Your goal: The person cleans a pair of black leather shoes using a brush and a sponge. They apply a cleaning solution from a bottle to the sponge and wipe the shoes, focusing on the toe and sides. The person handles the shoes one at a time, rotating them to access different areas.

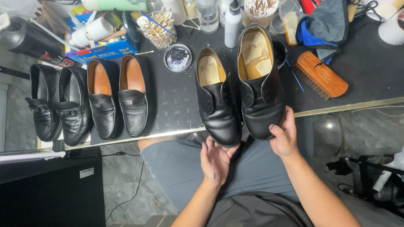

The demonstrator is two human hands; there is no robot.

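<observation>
A seated person's left hand (215, 160) cups one black derby shoe's (216, 98) toe while the right hand (284, 136) grips its mate (260, 84) at the workbench (366, 71).

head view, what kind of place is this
Likely a shoe-care or shoe-repair bench: black shoes lined up, a wooden brush, an open polish tin, and two black lace-up shoes held by both hands.
</observation>
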